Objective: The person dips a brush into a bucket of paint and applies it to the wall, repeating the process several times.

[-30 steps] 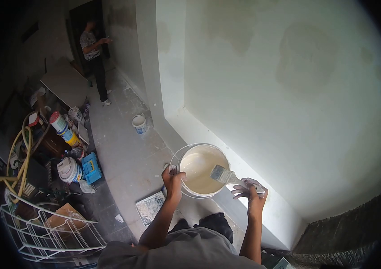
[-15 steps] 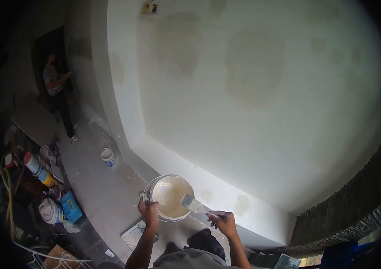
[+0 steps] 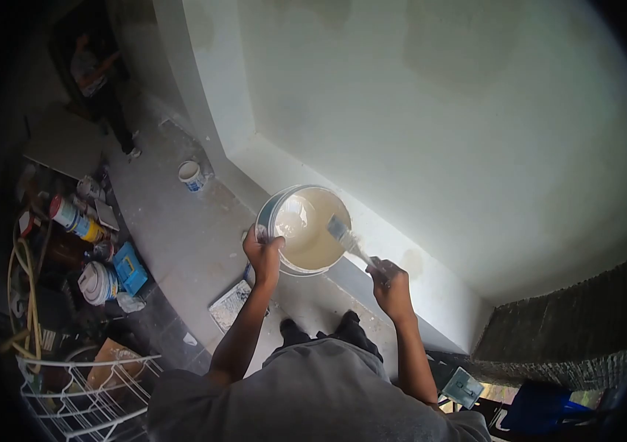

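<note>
My left hand [image 3: 263,254] grips the near left rim of a round white bucket [image 3: 269,214], thumb over the edge. Pale cream liquid [image 3: 309,230] lies in the bucket. In my right hand [image 3: 388,283] is the handle of a flat paintbrush [image 3: 350,239]. The brush's bristles are over the right side of the bucket opening; whether they touch the liquid I cannot tell. Beyond the bucket rises a pale wall [image 3: 439,147] with darker patches.
A small white bucket [image 3: 191,176] stands on the floor. At left are a blue toolbox [image 3: 130,269], a lidded pail [image 3: 97,283], hoses and a white metal rack [image 3: 85,398]. Another person [image 3: 96,88] stands at upper left. A stained tray [image 3: 230,303] lies near my feet.
The view has tilted down, showing more of my shirt and feet. The bucket and both hands appear higher in view and further right, still holding the bucket and brush.
</note>
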`<state>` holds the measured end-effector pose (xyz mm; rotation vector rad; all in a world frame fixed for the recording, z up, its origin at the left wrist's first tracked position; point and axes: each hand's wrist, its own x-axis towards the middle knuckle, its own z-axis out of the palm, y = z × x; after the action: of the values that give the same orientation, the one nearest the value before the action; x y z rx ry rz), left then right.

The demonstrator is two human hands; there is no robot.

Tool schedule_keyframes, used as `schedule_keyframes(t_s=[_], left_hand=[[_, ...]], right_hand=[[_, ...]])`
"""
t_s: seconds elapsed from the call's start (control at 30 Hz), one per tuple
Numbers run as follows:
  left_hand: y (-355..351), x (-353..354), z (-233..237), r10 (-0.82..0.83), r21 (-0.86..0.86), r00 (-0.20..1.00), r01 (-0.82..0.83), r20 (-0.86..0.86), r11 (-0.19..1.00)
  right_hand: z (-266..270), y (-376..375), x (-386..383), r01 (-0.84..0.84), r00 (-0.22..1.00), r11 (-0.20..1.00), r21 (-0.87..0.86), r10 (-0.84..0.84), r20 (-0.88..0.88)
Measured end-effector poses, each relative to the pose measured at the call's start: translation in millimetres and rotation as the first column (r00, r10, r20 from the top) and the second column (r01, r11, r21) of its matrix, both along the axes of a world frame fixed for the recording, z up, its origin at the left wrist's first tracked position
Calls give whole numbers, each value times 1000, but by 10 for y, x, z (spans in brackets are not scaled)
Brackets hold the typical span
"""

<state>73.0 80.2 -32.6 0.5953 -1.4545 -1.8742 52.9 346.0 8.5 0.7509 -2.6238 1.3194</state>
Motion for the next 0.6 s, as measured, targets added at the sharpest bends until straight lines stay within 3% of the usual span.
schedule_keyframes(t_s=[0.23,0.27,0.3,0.33,0.37,0.4,0.43,0.47,0.5,0.6], left_hand=[[-81,-4,-214,50,-73,989,-41,136,997],[-137,-27,-410,133,-42,980,-129,146,991],[-165,-68,-637,194,0,970,-196,145,981],[-194,-63,-803,152,73,972,-167,179,983],[-339,-150,-1275,202,-71,941,-190,271,979],[-235,-155,-1164,255,-91,940,-240,225,966],[-148,-120,-727,151,33,987,-153,57,988],[-24,-63,-348,90,-32,996,-90,-15,995],[60,4,-153,100,42,995,-101,14,994],[-51,41,-395,59,33,992,-63,115,997]], right_hand=[[-177,167,-287,-59,998,992,-115,55,-36],[-356,186,-332,-99,995,983,-158,98,-14],[-616,252,-370,-104,987,985,-136,120,111],[-866,278,-398,-58,961,979,-193,107,254],[-851,272,-395,-18,949,987,-163,68,309],[-1071,292,-436,75,882,898,-433,143,449],[-817,265,-421,142,823,916,-376,102,559],[-594,297,-386,217,764,892,-396,97,638],[-487,293,-323,285,681,868,-407,116,723],[-401,288,-295,386,687,841,-380,14,726]])
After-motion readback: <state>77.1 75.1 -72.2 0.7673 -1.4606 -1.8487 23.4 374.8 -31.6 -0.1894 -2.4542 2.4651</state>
